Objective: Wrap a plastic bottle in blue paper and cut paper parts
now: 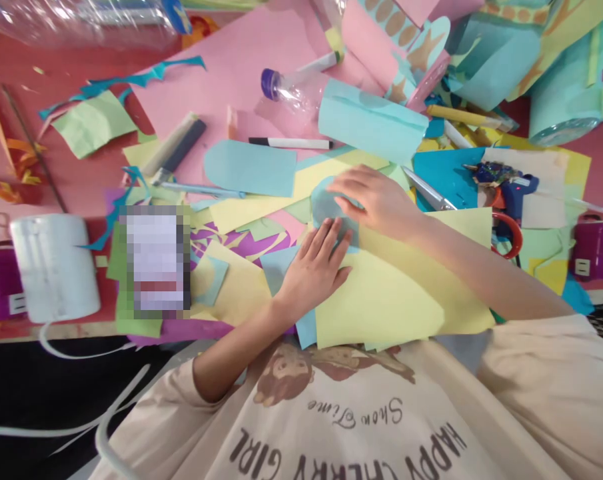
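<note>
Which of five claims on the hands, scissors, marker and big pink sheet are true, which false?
1. The left hand lies palm down on paper. True.
2. The scissors have red handles. True.
3. The right hand is wrapped around the scissors. False: the right hand's fingertips are at a rounded blue paper.
4. The black-capped marker lies right of the scissors. False: the black-capped marker lies left of them.
5. The big pink sheet lies beyond both hands. True.
</note>
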The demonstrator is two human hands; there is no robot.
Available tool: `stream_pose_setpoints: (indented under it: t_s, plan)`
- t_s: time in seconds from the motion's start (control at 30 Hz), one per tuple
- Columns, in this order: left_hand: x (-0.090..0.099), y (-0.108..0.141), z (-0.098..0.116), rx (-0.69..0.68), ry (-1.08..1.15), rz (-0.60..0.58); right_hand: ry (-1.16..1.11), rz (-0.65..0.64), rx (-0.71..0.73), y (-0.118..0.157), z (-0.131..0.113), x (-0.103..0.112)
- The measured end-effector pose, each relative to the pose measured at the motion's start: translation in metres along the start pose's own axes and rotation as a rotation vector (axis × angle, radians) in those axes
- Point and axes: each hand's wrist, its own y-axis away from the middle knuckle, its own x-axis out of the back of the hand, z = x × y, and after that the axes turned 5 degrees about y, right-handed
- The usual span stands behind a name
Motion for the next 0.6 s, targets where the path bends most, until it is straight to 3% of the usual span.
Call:
stream_pose_setpoints:
  t_s: [0.17, 0.3, 0.43, 0.6]
  plan:
    - [0.000, 0.000, 0.000, 0.007, -0.023, -0.003, -0.013, -0.024, -0.030, -0.073, -0.002, -0.032]
    - [0.001, 0.000, 0.000, 0.003, -0.057, -0.008, 0.011, 0.000, -0.181, -0.102, -0.004, -0.050]
    - [0.001, 0.000, 0.000, 0.001, -0.082, 0.008, 0.056, -0.016, -0.254, -0.100, -0.014, -0.036]
    - [0.005, -0.004, 0.006, 0.005, -0.095, -0.036, 0.131, -0.008, -0.305, -0.059, -0.021, -0.002]
